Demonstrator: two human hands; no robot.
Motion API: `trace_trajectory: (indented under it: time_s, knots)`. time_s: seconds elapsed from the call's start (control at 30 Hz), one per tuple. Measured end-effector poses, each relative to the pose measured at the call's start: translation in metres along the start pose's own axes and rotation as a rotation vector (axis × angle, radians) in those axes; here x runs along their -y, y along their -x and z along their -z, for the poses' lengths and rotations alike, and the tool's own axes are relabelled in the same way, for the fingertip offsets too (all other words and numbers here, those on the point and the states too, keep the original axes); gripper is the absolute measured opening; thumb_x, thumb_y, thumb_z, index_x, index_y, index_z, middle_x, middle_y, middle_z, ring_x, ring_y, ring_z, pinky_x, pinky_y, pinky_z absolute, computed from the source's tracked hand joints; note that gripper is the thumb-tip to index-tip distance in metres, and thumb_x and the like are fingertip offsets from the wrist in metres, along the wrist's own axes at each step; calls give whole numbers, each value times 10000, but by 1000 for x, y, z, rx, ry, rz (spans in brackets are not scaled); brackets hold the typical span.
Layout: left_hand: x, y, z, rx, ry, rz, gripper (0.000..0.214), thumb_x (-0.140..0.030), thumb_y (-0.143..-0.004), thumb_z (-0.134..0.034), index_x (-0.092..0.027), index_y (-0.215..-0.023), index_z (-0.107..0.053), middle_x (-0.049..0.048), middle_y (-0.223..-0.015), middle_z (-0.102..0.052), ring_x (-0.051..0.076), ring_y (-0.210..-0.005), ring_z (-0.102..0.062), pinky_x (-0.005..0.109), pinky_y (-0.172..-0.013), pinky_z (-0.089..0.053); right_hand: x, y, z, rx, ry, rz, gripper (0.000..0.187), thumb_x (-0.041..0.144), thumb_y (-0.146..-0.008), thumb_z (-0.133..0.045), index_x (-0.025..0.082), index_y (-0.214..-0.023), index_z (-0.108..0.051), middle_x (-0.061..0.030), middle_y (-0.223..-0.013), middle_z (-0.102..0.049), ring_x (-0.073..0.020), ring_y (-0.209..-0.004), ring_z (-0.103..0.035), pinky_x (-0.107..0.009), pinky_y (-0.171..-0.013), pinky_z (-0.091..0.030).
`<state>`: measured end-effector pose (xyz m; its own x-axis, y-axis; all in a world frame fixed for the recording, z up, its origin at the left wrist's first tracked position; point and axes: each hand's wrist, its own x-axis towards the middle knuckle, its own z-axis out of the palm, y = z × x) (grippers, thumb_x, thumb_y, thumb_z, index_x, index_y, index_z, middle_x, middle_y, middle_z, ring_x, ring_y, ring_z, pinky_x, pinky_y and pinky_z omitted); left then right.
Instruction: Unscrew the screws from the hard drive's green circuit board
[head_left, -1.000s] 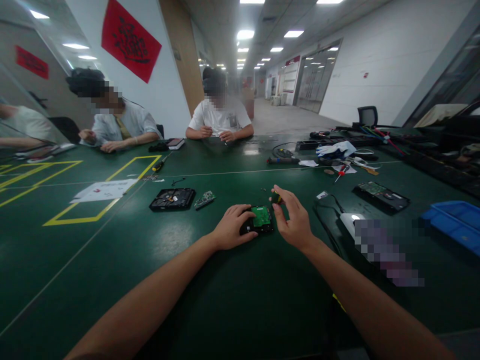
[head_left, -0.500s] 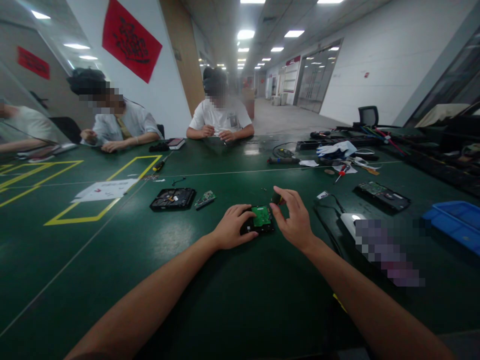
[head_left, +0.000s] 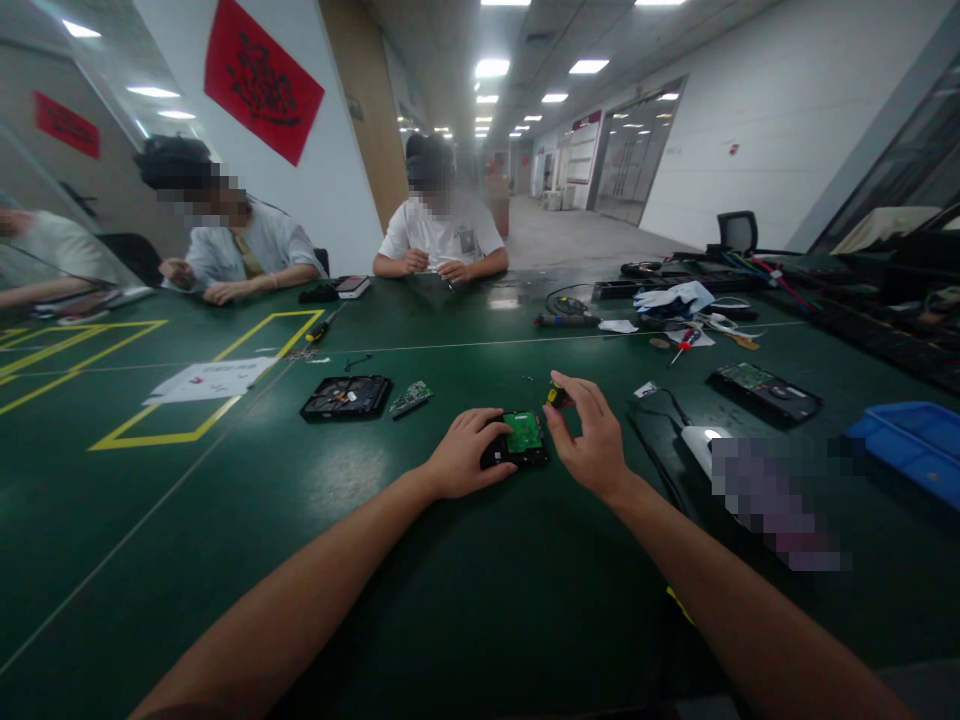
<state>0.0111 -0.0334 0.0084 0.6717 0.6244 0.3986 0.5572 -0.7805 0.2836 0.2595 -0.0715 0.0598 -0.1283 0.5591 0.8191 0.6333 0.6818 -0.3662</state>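
A small black hard drive [head_left: 517, 443] with a green circuit board facing up lies on the green table [head_left: 420, 600]. My left hand [head_left: 465, 455] grips its left side, fingers curled over the edge. My right hand [head_left: 591, 435] is closed around the yellow-and-black handle of a small screwdriver [head_left: 556, 396], held upright just above the drive's right side. The screwdriver's tip is hidden behind my fingers.
An opened drive [head_left: 346, 397] and a loose green circuit board [head_left: 410, 398] lie to the left. Another drive [head_left: 763, 390], a blue tray [head_left: 911, 440], cables and tools sit to the right. Two people sit at the far edge. Yellow tape outlines and a paper sheet [head_left: 210, 378] are at left.
My right hand's fingers have shifted slightly on the screwdriver handle, as if turning it. My left hand and the drive have stayed put.
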Motion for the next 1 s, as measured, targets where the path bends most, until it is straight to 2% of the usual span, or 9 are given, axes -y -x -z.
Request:
trace_trajectory:
  time_s: [0.1,0.37,0.6,0.8,1.0]
  knots:
    - [0,0,0,7,-4,0,578,-545,-883,-719,-237,-1354,-585,163,-1488,-528,357,-1405,-479,573,-1175,-387,2,0,0,18,-4,12,517,206,-1013,-556,309,-1513,-475,-98,-1306,-631,-260,-1111,-647,-474,-963,-580]
    - [-1,0,2,13,2,11,569,-529,-881,-725,-247,-1355,-586,159,-1489,-527,359,-1399,-484,584,-1168,-388,0,0,1,-40,42,-19,482,289,-976,-672,307,-1442,-550,-82,-1123,-604,-251,-952,-641,-467,-861,-597]
    - [0,0,2,12,13,9,577,-533,-875,-732,-243,-1353,-592,157,-1493,-527,362,-1405,-480,584,-1179,-382,0,1,-1,23,5,-5,542,206,-1021,-546,314,-1541,-442,-99,-1291,-628,-261,-1096,-637,-485,-963,-568]
    - [1,0,0,11,1,7,577,-533,-874,-733,-241,-1351,-591,158,-1489,-524,356,-1401,-482,573,-1177,-387,-2,2,-1,-32,29,-3,476,261,-986,-654,306,-1443,-529,-91,-1188,-609,-250,-987,-636,-469,-882,-591]
    - [0,0,1,10,-2,2,568,-534,-886,-719,-238,-1352,-587,160,-1486,-526,351,-1402,-482,570,-1173,-390,0,1,-1,-6,-4,0,458,232,-1006,-599,316,-1447,-509,-87,-1203,-615,-241,-974,-638,-453,-860,-597]
